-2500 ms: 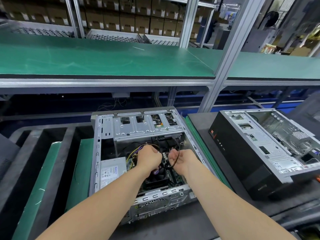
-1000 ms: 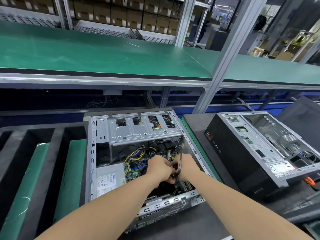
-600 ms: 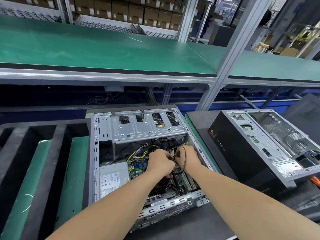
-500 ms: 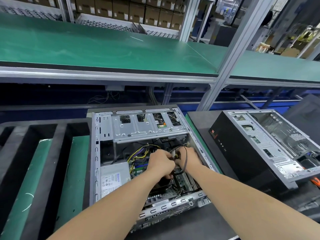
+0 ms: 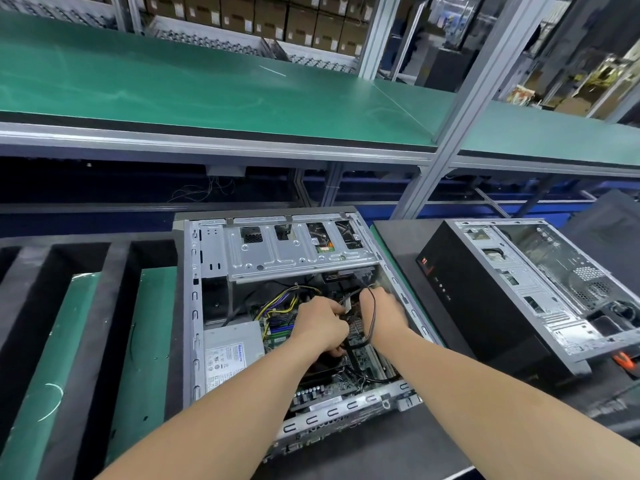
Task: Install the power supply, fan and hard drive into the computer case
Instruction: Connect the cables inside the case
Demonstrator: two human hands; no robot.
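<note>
Your L hand [image 5: 320, 323] pinches the white connector [image 5: 347, 307], R hand [image 5: 382, 315] grips its cable [image 5: 373, 317], prob. to hold slack off the board [image 5: 363, 358].

a computer assembly line: green-matted workbenches [image 5: 207, 88], open computer cases [image 5: 540, 285], stacked cardboard boxes [image 5: 298, 22] on shelving.

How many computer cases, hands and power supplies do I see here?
Computer cases: 2, silver case and black case
Hands: 2, left hand and right hand, both gripping cable
Power supply, in silver case: 1
Total: 5
</note>
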